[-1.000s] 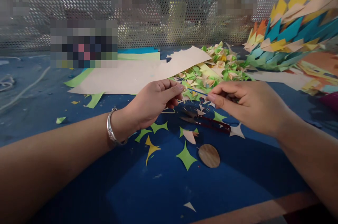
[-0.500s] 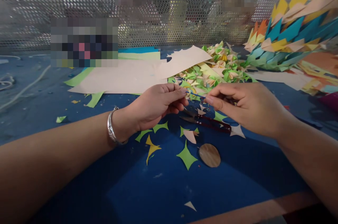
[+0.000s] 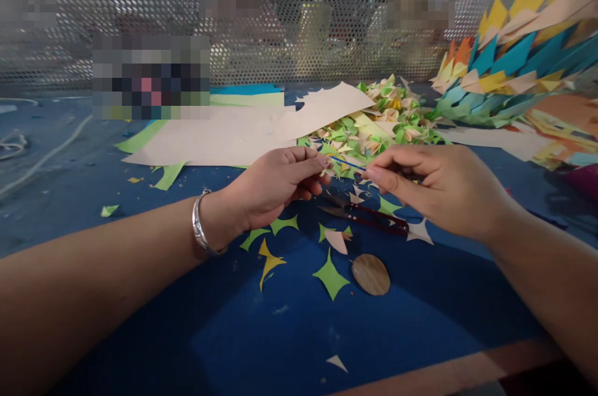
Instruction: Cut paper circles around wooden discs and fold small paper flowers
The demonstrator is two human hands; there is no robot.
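A perforated metal mesh screen (image 3: 327, 28) backs the blue counter (image 3: 280, 334), which is littered with paper. At 10 o'clock from the hands lie large cream paper sheets (image 3: 224, 134) with notched, cut-out edges. The left hand (image 3: 275, 184), a silver bangle (image 3: 200, 231) on its wrist, has its fingers pinched shut on one end of a thin blue strand (image 3: 348, 164). The right hand (image 3: 439, 187) pinches the other end, so the strand spans the small gap between them, just above the counter. Below it, at 6 o'clock, lie red-handled thread snips (image 3: 369, 216), green star-shaped paper offcuts (image 3: 331, 276) and a brown oval disc (image 3: 370, 274), none of them touched. At 12 o'clock sits a heap of small green and cream folded paper flowers (image 3: 374, 125), and at 2 o'clock a stack of multicoloured folded paper points (image 3: 514, 66). Judging by the heap and the offcuts, much cutting and folding looks done, while the strand carries nothing visible yet.
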